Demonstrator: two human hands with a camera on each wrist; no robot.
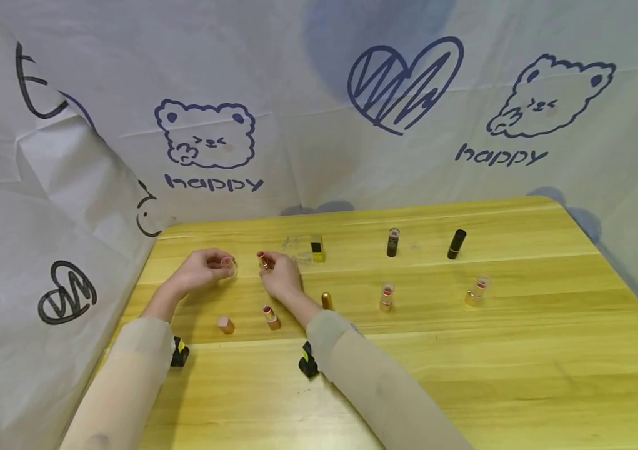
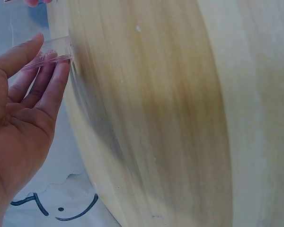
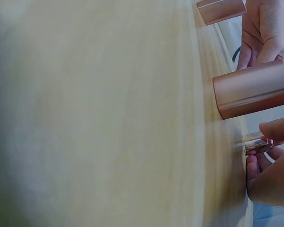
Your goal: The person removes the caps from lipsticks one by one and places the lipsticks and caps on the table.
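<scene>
In the head view my left hand pinches a clear lipstick cap between thumb and fingers. The left wrist view shows the transparent cap standing at the table surface. Just to the right, my right hand grips a gold lipstick with its red tip bare and upright. Its metallic base touches the table in the right wrist view. Nearer to me stand an uncapped rose-gold lipstick and a rose-gold cap.
Behind the right hand is a black-and-gold lipstick. A golden tube stands by the right forearm. Farther right are two dark lipsticks and two gold ones with clear caps. A printed cloth hangs behind the table.
</scene>
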